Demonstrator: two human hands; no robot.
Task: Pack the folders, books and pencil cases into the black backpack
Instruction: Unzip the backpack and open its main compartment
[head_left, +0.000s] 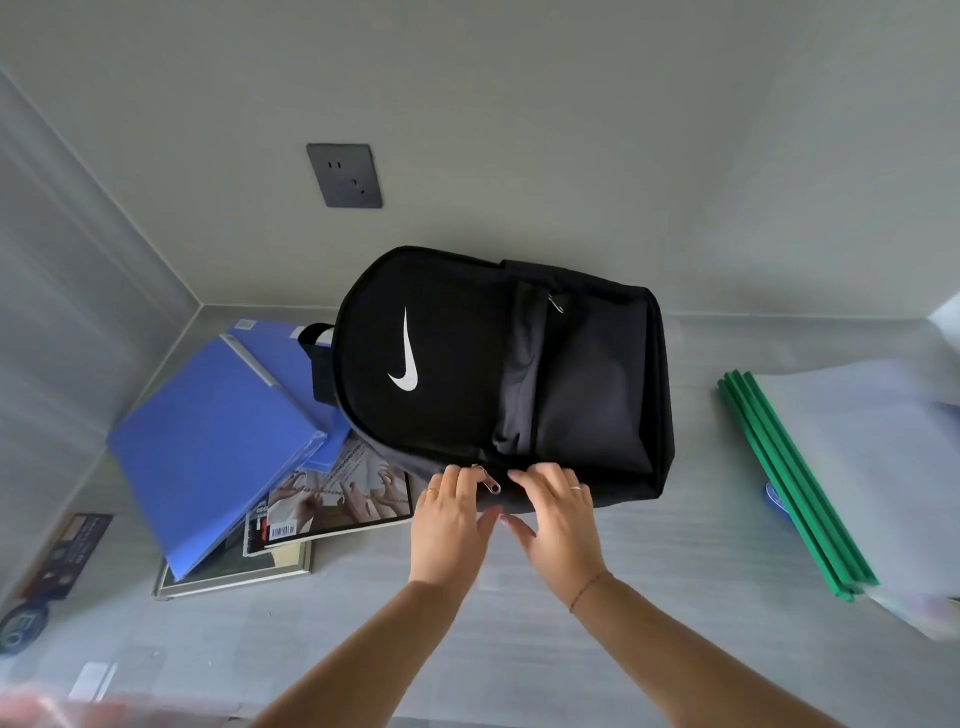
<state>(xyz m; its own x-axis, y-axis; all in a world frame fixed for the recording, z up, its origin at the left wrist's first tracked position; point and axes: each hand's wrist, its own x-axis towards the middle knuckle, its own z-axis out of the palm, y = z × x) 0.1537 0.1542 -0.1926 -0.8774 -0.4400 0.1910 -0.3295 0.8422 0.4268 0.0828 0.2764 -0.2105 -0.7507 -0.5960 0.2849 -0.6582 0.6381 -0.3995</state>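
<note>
opening step imo: black backpack (467, 364) lies on the surface (649, 571) looking zipped, left hand (447, 525) and right hand (558, 525) fingers (545, 480) curled over its near edge, and next the zipper pull (493, 487) between them needs dragging open.

"What colour is the backpack (457, 338)?"
"Black, with a white tick mark (408, 358) on it."
"And the folders (208, 447)?"
"Blue. The spines (795, 483) over there are green. The worktop (519, 597) is pale grey with faint stripes."
</note>
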